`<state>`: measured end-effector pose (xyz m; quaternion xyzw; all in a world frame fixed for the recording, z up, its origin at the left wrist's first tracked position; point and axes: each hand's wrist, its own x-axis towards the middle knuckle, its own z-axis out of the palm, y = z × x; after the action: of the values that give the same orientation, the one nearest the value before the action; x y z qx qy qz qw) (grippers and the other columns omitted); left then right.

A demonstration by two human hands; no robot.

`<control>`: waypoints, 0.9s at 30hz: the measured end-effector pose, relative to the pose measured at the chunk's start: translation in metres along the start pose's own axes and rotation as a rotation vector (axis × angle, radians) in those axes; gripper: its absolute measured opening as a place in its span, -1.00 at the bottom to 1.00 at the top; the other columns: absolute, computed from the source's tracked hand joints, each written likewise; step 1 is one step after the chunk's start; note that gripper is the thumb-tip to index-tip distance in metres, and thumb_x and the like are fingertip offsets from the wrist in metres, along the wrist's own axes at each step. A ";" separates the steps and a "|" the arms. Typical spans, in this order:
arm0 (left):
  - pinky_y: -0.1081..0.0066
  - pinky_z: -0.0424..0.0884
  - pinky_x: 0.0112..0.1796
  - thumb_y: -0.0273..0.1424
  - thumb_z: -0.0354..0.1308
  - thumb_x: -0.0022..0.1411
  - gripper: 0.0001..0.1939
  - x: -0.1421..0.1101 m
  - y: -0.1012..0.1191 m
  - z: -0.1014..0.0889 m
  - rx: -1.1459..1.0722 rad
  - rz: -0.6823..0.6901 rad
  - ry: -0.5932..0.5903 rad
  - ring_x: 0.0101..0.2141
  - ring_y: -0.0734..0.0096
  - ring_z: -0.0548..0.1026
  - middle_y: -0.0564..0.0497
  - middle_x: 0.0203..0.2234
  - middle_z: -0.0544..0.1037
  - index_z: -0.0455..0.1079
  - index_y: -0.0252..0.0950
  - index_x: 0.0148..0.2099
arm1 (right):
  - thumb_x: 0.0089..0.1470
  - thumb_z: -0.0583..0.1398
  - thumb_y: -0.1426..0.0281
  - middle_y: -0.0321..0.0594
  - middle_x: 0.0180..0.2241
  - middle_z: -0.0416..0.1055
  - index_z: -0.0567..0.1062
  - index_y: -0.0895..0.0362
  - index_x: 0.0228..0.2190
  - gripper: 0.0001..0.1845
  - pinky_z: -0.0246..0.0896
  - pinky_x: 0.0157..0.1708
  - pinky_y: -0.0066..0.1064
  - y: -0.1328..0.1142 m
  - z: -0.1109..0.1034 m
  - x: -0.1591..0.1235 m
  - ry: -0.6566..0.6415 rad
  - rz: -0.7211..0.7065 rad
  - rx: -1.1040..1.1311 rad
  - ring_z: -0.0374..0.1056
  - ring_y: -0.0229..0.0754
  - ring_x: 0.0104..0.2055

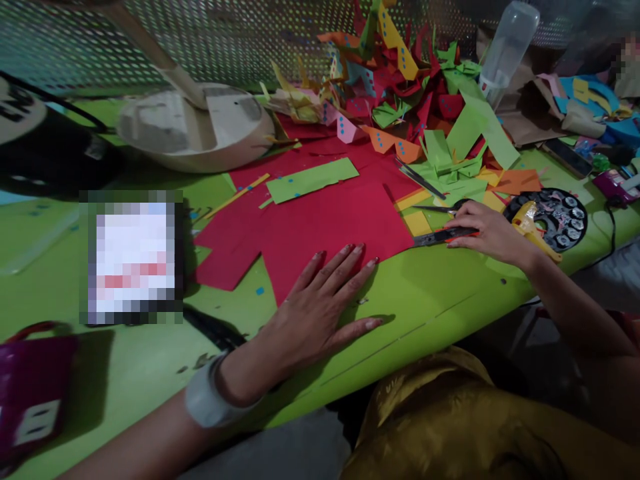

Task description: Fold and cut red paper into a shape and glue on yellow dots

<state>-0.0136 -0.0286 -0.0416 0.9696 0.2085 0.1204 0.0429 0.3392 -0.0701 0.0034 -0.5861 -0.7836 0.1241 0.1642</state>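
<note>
My left hand [327, 300] lies flat, fingers spread, on the near edge of a large red paper sheet [335, 220], its thumb on the green tabletop [400, 293]. A grey band circles that wrist. My right hand [487, 230] is closed around a box cutter [445, 236], black with red edges, whose tip points left at the sheet's right corner. Just beyond that hand lie scissors [423, 180], partly hidden by its fingers. A light green paper strip [313, 180] rests on the red sheet, and smaller red pieces [227, 247] lie to its left.
Cut colored paper shapes [380, 100] are heaped at the back. A round pale basin [195, 133] stands back left, near a blurred-out white object [135, 260] and a purple box [35, 393]. At right are a black round tray [560, 217], yellow tool [533, 230] and clear bottle [510, 47].
</note>
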 end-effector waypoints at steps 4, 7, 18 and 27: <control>-0.01 -0.15 0.34 0.11 -0.13 0.35 -0.13 0.000 0.000 -0.001 0.002 0.008 -0.013 0.38 0.03 -0.01 -0.18 0.42 -0.01 -0.27 -0.24 0.49 | 0.12 0.30 0.24 -0.11 -0.12 0.43 0.60 0.06 -0.09 -0.68 0.32 -0.06 -0.20 -0.004 0.001 0.000 0.014 0.017 -0.008 0.39 -0.04 -0.08; -0.01 -0.16 0.34 0.10 -0.14 0.36 -0.14 0.000 0.000 -0.001 0.011 0.008 -0.012 0.38 0.02 -0.01 -0.20 0.42 -0.01 -0.26 -0.25 0.49 | 0.11 0.30 0.24 -0.12 -0.13 0.43 0.59 0.05 -0.07 -0.66 0.32 -0.05 -0.18 -0.008 0.007 0.003 0.017 0.020 -0.009 0.39 -0.04 -0.08; 0.00 -0.15 0.34 0.11 -0.15 0.36 -0.13 0.001 0.001 -0.002 -0.005 0.000 -0.019 0.38 0.03 -0.01 -0.18 0.42 -0.01 -0.31 -0.23 0.49 | 0.18 0.24 0.25 -0.09 -0.13 0.43 0.55 0.07 0.02 -0.62 0.31 -0.03 -0.17 -0.016 0.007 -0.001 0.002 -0.021 -0.015 0.38 -0.03 -0.06; -0.02 -0.11 0.33 0.12 -0.12 0.34 -0.13 0.001 0.003 -0.002 -0.050 -0.023 -0.001 0.37 0.01 0.02 -0.12 0.42 0.01 -0.31 -0.16 0.49 | 0.21 0.21 0.24 -0.08 -0.14 0.45 0.55 0.03 0.02 -0.64 0.34 -0.07 -0.14 -0.020 0.010 0.001 -0.017 -0.097 -0.006 0.37 -0.04 -0.08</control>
<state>-0.0118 -0.0303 -0.0389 0.9658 0.2167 0.1244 0.0689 0.3178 -0.0751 0.0019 -0.5470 -0.8127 0.1188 0.1616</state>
